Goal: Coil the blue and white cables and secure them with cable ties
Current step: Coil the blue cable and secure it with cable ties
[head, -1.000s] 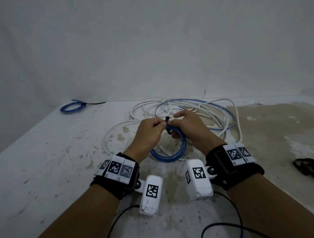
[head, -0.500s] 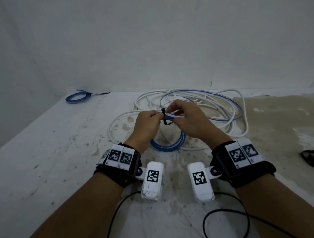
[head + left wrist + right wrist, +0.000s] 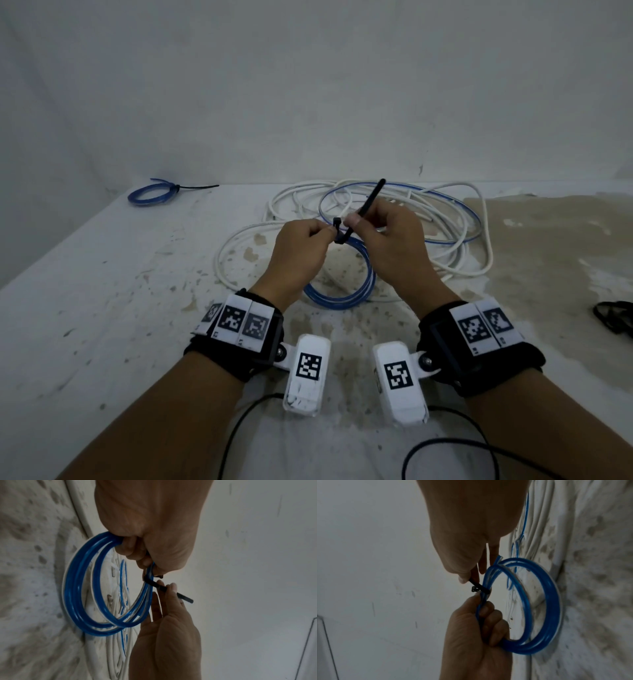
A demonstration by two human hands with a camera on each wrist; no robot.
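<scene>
A small blue cable coil (image 3: 342, 298) hangs from my left hand (image 3: 327, 234), which grips its top strands over the table. A black cable tie (image 3: 368, 202) is looped round those strands, its head beside my left thumb. My right hand (image 3: 354, 222) pinches the tie's tail, which sticks up and to the right past the fingers. In the left wrist view the tie (image 3: 154, 584) circles the coil (image 3: 77, 588). The right wrist view shows the tie's head (image 3: 355, 588) against the coil (image 3: 553, 601), above my left hand (image 3: 481, 615).
Loose white cables (image 3: 479, 240) and a long blue cable (image 3: 445, 202) sprawl on the stained table behind my hands. A tied blue coil (image 3: 150, 195) lies at the far left near the wall. Dark ties (image 3: 613, 318) sit at the right edge.
My right hand has drawn the tie's tail through and up to the right, so it now stands clear above the fingers. The left hand keeps hold of the coil.
</scene>
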